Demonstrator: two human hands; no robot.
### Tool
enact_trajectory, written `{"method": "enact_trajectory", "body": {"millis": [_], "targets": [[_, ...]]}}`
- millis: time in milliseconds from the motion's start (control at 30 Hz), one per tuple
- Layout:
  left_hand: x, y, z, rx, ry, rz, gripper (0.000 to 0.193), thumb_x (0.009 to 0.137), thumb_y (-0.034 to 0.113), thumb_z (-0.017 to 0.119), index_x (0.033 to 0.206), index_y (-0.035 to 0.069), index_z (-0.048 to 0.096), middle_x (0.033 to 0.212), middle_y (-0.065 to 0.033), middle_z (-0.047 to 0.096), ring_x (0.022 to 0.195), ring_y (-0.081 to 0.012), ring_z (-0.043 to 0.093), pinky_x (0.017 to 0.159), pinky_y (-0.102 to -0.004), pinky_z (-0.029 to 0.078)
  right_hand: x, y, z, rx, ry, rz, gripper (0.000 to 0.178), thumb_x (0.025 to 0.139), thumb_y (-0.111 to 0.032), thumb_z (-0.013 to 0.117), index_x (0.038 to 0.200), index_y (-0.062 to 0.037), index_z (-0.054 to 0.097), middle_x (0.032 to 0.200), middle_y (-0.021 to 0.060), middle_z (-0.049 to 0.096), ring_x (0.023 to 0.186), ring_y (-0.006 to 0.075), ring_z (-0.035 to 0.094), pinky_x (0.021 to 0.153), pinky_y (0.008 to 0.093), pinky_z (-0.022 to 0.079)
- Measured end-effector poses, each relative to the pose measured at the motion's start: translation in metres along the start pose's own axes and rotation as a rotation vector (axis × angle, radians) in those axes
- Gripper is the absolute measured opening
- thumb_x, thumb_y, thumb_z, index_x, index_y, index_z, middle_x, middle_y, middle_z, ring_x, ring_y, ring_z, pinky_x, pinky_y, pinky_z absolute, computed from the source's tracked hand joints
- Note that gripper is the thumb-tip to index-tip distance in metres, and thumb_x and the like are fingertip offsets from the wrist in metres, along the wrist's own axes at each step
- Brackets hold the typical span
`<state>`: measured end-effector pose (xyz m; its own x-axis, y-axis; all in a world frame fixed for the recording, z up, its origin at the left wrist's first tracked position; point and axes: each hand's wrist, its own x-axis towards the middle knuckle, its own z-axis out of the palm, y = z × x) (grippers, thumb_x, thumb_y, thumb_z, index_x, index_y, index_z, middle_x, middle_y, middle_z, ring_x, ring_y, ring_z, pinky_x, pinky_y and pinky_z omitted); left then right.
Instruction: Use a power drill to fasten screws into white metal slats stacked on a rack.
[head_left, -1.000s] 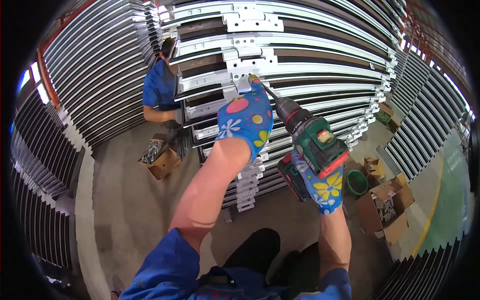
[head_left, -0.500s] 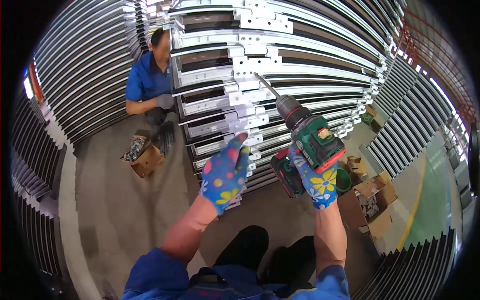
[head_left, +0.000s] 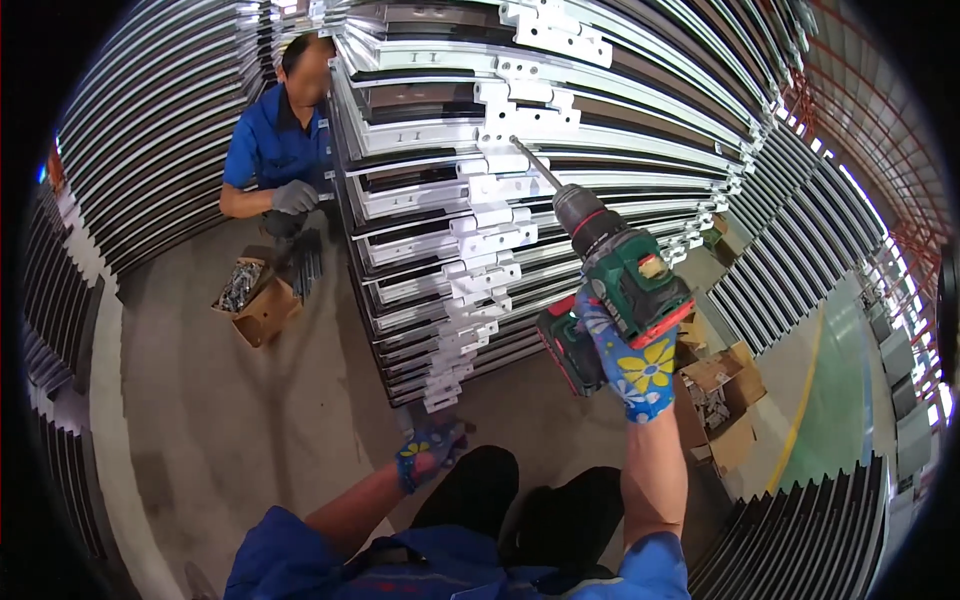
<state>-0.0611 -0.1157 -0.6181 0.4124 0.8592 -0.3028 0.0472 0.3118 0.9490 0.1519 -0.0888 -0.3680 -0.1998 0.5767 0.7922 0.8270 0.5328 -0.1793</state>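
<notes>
My right hand [head_left: 635, 360], in a blue flowered glove, grips a green and black cordless drill [head_left: 628, 275] with a red-trimmed battery. Its long bit points up and left, and the tip meets a screw hole in a white hinge [head_left: 497, 128] on the stacked frames. My left hand [head_left: 430, 453], in a matching glove, hangs low by my knee, below the lowest hinges. Its fingers look loosely apart, somewhat blurred, with nothing visible in them. Several more white hinges [head_left: 490, 235] run down the stack's edge.
A person [head_left: 275, 150] in blue, with grey gloves, crouches at the stack's left end. Beside them sits an open carton [head_left: 265, 310] of metal parts. Another carton [head_left: 735, 430] of parts stands at right. Dark slatted frames [head_left: 815, 530] lie at lower right.
My left hand has dropped from beside the hinges to near my knee. The drill stays at the same hinge, its bit still against it. My view has shifted slightly.
</notes>
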Motion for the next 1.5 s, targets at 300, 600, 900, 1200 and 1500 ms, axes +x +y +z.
{"method": "enact_trajectory", "body": {"millis": [300, 600, 900, 1200, 1500], "targets": [[-0.015, -0.13, -0.013, -0.517, -0.281, -0.449, 0.026, 0.088, 0.016, 0.053, 0.111, 0.004, 0.058, 0.104, -0.0075, 0.063, 0.077, -0.0137, 0.057, 0.062, -0.0288, 0.048, 0.035, -0.006, -0.051, 0.283, -0.16, 0.517, 0.015, 0.082, -0.014, 0.063, 0.093, -0.0046, 0.063, 0.067, 0.0004, 0.06, 0.053, 0.0065, 0.053, 0.044, 0.0216, 0.039], [-0.005, -0.108, -0.017, -0.402, -0.395, -0.529, 0.031, 0.092, 0.025, 0.052, 0.115, 0.005, 0.055, 0.088, -0.0032, 0.062, 0.064, -0.0063, 0.053, 0.051, -0.0202, 0.042, 0.017, -0.008, -0.038, 0.139, -0.116, 0.436, 0.016, 0.08, -0.011, 0.065, 0.095, -0.0054, 0.063, 0.068, 0.0006, 0.061, 0.054, 0.0075, 0.056, 0.044, 0.0217, 0.04], [0.006, -0.115, -0.023, -0.361, -0.262, -0.408, 0.026, 0.092, 0.024, 0.051, 0.111, 0.006, 0.058, 0.085, -0.0011, 0.06, 0.067, -0.0072, 0.051, 0.054, -0.0202, 0.041, 0.019, -0.022, -0.028, 0.271, -0.084, 0.758, 0.017, 0.08, -0.008, 0.065, 0.097, -0.0029, 0.063, 0.072, 0.002, 0.062, 0.057, 0.0088, 0.058, 0.046, 0.021, 0.042], [-0.001, -0.112, -0.031, -0.267, -0.263, -0.406, 0.031, 0.091, 0.029, 0.053, 0.113, 0.007, 0.057, 0.094, -0.0016, 0.062, 0.076, -0.0075, 0.055, 0.063, -0.0223, 0.046, 0.013, -0.016, -0.021, 0.401, -0.056, 0.692, 0.014, 0.08, -0.007, 0.066, 0.093, -0.0026, 0.062, 0.07, 0.0024, 0.061, 0.056, 0.0099, 0.057, 0.048, 0.0223, 0.043], [-0.002, -0.1, -0.022, -0.313, -0.214, -0.372, 0.03, 0.09, 0.023, 0.054, 0.114, 0.004, 0.056, 0.091, -0.0027, 0.061, 0.074, -0.0087, 0.054, 0.06, -0.0221, 0.043, 0.008, 0.009, -0.022, -0.057, -0.109, 0.079, 0.022, 0.078, -0.013, 0.065, 0.1, -0.0099, 0.063, 0.086, 0.0056, 0.064, 0.074, 0.0198, 0.061, 0.063, 0.0312, 0.049]]}}
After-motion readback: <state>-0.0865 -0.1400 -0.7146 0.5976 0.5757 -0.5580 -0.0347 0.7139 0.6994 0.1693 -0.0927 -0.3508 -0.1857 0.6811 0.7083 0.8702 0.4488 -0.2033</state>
